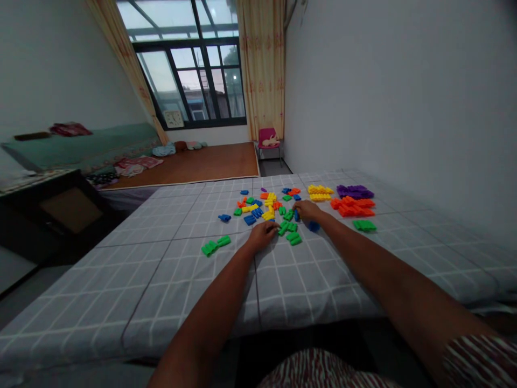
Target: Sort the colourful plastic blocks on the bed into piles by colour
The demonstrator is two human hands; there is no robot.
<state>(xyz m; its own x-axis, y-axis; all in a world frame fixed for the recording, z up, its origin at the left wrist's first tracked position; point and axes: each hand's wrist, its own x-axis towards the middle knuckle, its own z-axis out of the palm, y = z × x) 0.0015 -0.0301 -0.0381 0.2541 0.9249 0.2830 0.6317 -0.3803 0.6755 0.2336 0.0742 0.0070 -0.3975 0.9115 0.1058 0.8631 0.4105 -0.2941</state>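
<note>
Over the checked cloth, my left hand [263, 236] is beside a cluster of green blocks [287, 227], its fingers curled; what they hold, if anything, is too small to tell. My right hand [307, 209] has its fingers closed at a blue block [297, 215], just right of the green pieces. Another blue block [313, 226] lies under the right wrist. Yellow blocks [269, 213], with blue and orange ones, are scattered beyond my hands. Two green pieces [216, 246] lie to the left.
At the right are groups of yellow [320, 193], purple [355, 192] and orange blocks [353, 206], and a green group [364, 225]. A low brown bed [214, 161] and a pink chair [267, 134] stand beyond the cloth-covered surface [194, 302]. A wall rises at the right.
</note>
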